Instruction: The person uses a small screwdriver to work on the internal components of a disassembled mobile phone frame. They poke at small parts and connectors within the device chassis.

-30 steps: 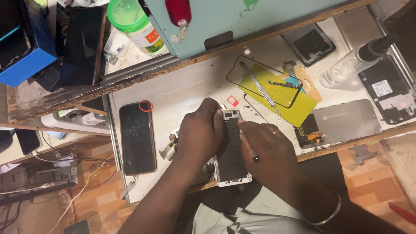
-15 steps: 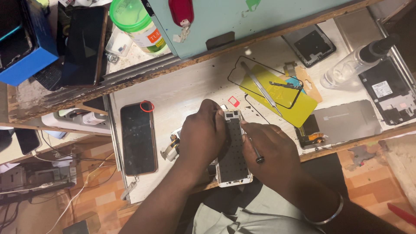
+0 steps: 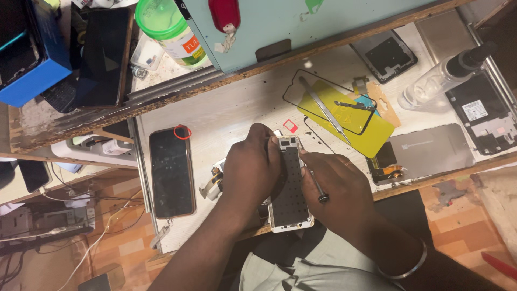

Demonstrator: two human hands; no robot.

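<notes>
Little has shifted since the earlier frames: both hands stay on the opened phone (image 3: 291, 186) at the bench (image 3: 231, 113) front edge. Left hand (image 3: 252, 168) curled over the phone's 9 o'clock side, clamping it flat; right hand (image 3: 336, 186) at 3 o'clock pinches a thin dark tool (image 3: 318, 188), tip on the frame. Tweezers (image 3: 325, 110) lie at 1 o'clock, a second phone (image 3: 172, 172) at 9 o'clock.

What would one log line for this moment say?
left hand: steadies phone frame | right hand: holds thin dark tool at frame edge | dark phone: lies left | tweezers: on yellow sheet
</notes>
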